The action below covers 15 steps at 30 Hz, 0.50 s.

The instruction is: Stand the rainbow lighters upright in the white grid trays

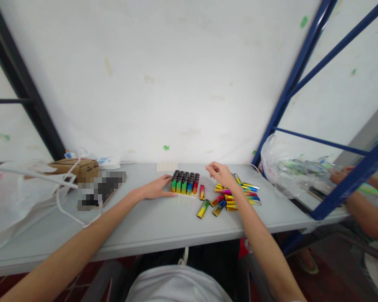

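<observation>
A block of upright lighters [185,187] with black tops and rainbow metallic bodies stands in rows in a pale tray [192,195]. Around the left end of this block is my left hand [158,187], its thumb along the front and its fingers at the side. To the right of the tray, my right hand [219,173] hovers with curled fingers; whatever they may hold is too small to make out. A single red-and-yellow lighter [202,192] is just right of the tray. Below my right wrist lies a loose pile of shiny lighters [229,197], with a green-yellow lighter [203,209] nearer me.
At the left are a cardboard box [90,170], a white plastic bag [15,205] and a white cable [63,207]. A pale slotted tray [167,167] rests by the wall. Blue shelf posts [280,113] rise at the right, beyond them a clear bag [272,167] and another person's arms [362,205].
</observation>
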{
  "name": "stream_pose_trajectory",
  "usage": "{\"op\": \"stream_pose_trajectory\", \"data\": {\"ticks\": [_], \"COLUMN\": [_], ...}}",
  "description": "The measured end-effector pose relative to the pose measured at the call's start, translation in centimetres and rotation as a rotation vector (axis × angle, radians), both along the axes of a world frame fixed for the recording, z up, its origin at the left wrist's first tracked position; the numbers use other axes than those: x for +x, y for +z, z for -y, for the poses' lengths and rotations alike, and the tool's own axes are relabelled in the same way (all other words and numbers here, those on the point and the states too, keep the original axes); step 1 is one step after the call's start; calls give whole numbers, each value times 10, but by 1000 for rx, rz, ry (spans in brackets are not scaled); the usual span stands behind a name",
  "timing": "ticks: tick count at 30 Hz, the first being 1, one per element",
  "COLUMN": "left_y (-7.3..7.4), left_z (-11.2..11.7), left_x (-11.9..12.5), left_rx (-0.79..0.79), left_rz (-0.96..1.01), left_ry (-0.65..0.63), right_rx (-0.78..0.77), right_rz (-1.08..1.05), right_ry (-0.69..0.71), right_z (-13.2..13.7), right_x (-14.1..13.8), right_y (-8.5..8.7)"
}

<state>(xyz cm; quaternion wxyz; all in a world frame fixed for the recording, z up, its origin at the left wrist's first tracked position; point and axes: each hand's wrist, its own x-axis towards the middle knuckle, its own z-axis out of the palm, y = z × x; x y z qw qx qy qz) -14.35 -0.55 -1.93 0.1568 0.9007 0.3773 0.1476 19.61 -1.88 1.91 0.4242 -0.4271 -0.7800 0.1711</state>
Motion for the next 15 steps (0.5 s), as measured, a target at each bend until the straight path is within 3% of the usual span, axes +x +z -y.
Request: {"op": "stream_pose_trajectory", "data": {"ticks": [3,8,12,15], "left_y": [0,-1,0,1], "left_z": [0,-2,0,1], "left_x": [0,-1,-1,0], "left_rx": [-3,10,17,11], "left_rz": [15,21,20,18], "left_ry": [1,-8,-12,2], "right_rx": [54,94,242,164], "right_rz": [74,426,552,652], "right_ry": [-179,-209,-495,-611], "right_z": [-10,-4,1,-7], "right_x": [27,76,109,125], "right_y": [8,20,-1,-26]}}
